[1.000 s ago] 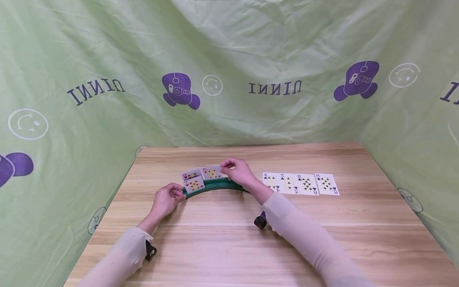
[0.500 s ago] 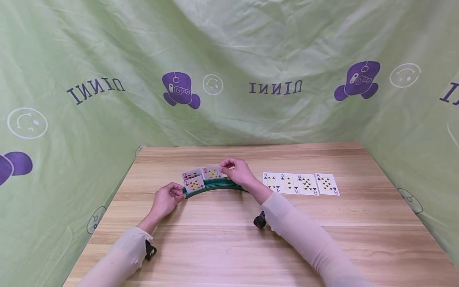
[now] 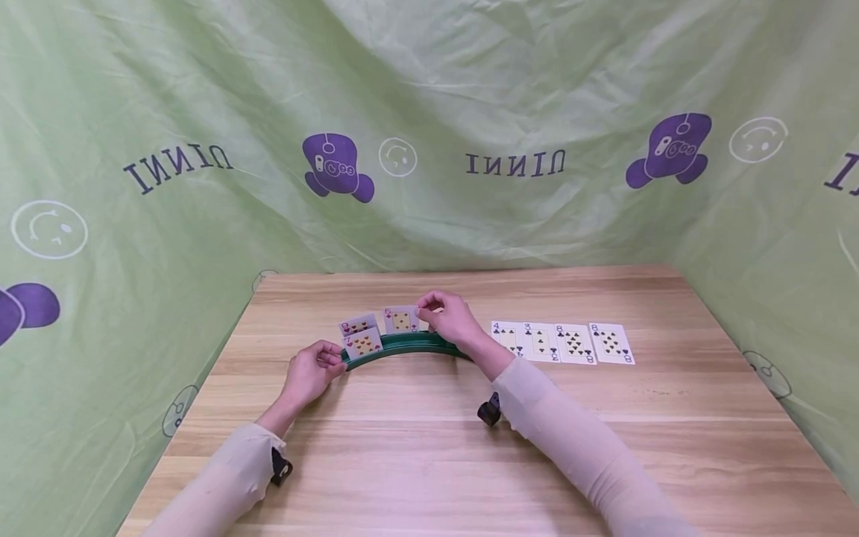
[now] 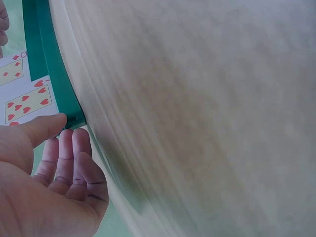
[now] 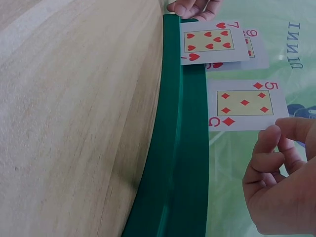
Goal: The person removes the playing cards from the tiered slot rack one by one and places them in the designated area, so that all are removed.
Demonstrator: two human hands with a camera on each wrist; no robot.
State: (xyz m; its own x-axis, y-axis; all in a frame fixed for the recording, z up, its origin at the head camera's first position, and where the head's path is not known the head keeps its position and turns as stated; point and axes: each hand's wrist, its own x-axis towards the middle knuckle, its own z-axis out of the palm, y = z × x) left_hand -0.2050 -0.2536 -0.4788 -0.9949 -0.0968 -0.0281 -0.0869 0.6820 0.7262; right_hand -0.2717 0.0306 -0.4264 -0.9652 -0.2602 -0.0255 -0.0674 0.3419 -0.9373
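Note:
A curved green card holder (image 3: pixel 419 341) stands on the table. My left hand (image 3: pixel 312 373) grips its left end, the thumb on top and the fingers curled beneath, as the left wrist view shows. Between thumb and fingers, my right hand (image 3: pixel 455 322) pinches the right corner of a five of diamonds (image 5: pixel 244 104), held upright at the holder's back row. At the left end a seven of hearts (image 5: pixel 207 42) stands in the front row. Behind it, partly covered, is a red nine (image 5: pixel 259 54).
Face up on the wooden table (image 3: pixel 403 462), right of the holder, lie a four (image 3: pixel 508 337), a three (image 3: pixel 540 343) and two eights (image 3: pixel 611 344) of clubs in a row. A green printed curtain (image 3: pixel 429 224) hangs around the table's back and sides.
My right hand has shifted slightly up and to the right with the five of diamonds, widening its gap from the red nine. The left hand has stayed at the holder's end.

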